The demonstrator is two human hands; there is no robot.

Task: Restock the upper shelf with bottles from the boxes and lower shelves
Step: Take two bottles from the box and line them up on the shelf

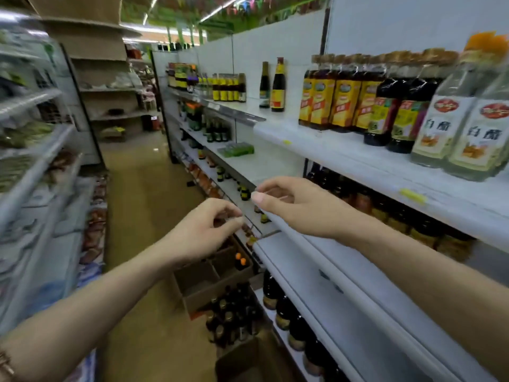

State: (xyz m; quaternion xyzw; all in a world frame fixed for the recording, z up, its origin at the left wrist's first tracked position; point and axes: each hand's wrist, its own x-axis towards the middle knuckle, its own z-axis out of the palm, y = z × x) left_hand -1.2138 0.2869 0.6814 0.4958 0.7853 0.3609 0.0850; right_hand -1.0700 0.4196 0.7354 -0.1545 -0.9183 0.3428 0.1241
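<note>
I see a long shelving unit (344,274) down my right side, its white upper shelf (366,161) at about chest height. On that shelf, at the right, stand two clear vinegar bottles (462,128) at the front edge, with dark bottles (396,117) just beside them and a row of yellow-label bottles (336,97) next along. Well apart to the left, two lone dark bottles (272,84) stand near the back panel; the stretch of shelf between is bare. The lower shelf (355,310) under my right forearm carries a row of dark bottles, partly hidden under the shelf lip. On the floor against the unit sit cardboard boxes: one box (198,282) with dividers holds a bottle or two with orange caps (240,259), and just nearer me a cluster of brown bottles (231,315) is packed together. My left hand (203,230) hangs above the boxes, fingers loosely curled, thumb near the fingertips, holding nothing. My right hand (292,202) hovers in front of the shelf edge, likewise loosely curled and empty.
</note>
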